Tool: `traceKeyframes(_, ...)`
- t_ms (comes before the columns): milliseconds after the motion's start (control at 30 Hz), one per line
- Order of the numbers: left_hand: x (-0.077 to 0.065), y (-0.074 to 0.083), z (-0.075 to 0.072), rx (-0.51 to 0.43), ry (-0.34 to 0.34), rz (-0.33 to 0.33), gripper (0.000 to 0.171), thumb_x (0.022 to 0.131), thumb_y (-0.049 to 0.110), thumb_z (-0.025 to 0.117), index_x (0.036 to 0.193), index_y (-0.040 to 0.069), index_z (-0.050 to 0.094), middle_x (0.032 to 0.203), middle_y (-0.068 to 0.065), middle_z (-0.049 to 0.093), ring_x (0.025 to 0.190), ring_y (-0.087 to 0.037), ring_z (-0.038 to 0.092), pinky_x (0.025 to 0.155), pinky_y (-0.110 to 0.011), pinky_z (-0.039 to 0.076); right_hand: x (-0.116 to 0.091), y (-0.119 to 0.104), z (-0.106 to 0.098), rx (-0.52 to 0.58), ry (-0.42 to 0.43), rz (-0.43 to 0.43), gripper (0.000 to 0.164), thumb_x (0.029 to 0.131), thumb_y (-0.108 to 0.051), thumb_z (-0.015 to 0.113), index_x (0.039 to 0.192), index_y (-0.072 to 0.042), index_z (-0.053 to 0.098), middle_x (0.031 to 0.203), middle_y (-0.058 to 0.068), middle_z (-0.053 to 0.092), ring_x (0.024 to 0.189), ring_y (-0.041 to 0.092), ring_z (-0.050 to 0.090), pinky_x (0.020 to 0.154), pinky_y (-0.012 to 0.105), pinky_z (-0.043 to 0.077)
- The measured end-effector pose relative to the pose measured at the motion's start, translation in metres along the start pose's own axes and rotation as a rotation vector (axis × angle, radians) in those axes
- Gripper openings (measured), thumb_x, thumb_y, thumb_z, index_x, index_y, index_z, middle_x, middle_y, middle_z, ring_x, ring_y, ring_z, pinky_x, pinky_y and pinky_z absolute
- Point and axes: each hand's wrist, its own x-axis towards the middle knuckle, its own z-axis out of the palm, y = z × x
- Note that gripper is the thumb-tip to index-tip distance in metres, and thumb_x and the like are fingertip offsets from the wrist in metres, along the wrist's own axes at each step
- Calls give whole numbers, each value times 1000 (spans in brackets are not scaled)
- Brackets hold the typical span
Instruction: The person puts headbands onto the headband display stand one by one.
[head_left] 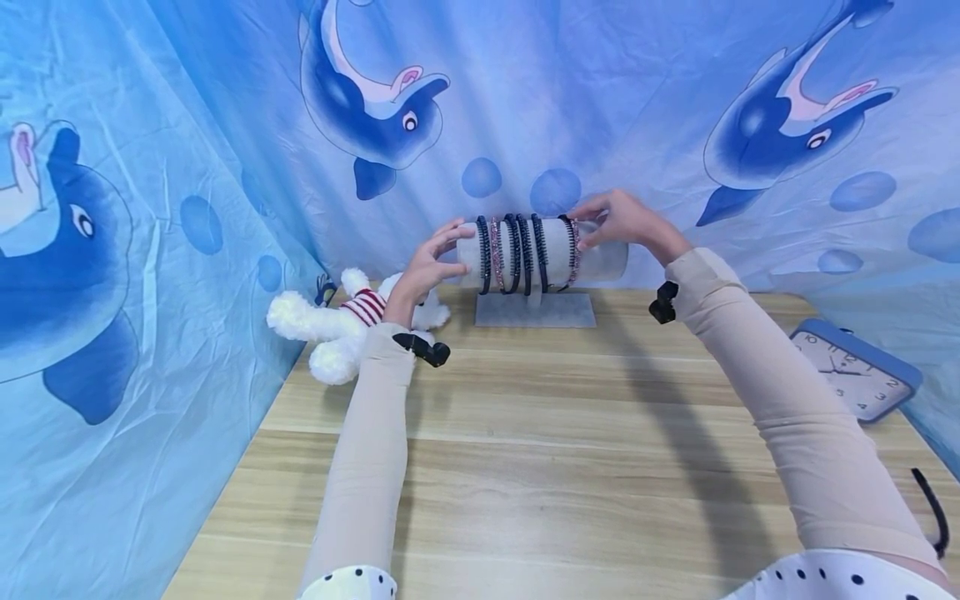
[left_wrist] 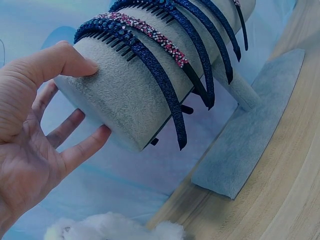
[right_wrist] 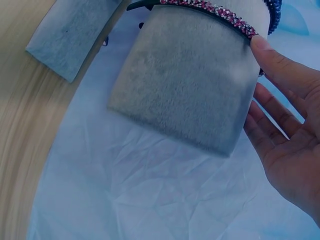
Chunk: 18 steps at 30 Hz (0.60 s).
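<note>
A grey padded headband stand [head_left: 611, 260] is at the back of the table, its roll lying level on a flat base [head_left: 534, 313]. Several headbands sit along the roll: dark blue beaded ones [left_wrist: 160, 80] with comb teeth, and two in pink and silver stones. My left hand [head_left: 427, 265] holds the roll's left end, thumb on the padding and fingers spread around the rim. Near the other end, my right hand [head_left: 626, 221] has its thumb tip on the edge of the rightmost pink headband [right_wrist: 220, 12]. Its other fingers reach behind the roll, their tips partly hidden.
A white plush toy [head_left: 337, 329] with a red-striped top lies beside my left forearm. At the right edge of the wooden table [head_left: 525, 467] is a blue square clock [head_left: 855, 371], with a black strap [head_left: 930, 508] nearer. A blue dolphin-print curtain [head_left: 510, 100] hangs behind.
</note>
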Motion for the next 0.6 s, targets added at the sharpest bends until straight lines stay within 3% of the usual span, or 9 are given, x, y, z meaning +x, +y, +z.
traceKeyframes(433,-1,2,0,-30,-14,10,58,86,-7,70,141,5,58,167,8,30,149,-31,35,115,-49,44,6,-10,10,26,-10,-19,60,83,-6,83,139,-2,60,145,23,57,131,40,53,114,55,42)
traceKeyframes(600,-9,20,0,-43,-45,-14,59,86,-9,70,142,1,55,169,1,26,151,-35,30,117,-50,41,7,-15,12,37,-12,-21,60,83,-6,82,139,-2,60,145,23,57,132,41,53,115,55,42)
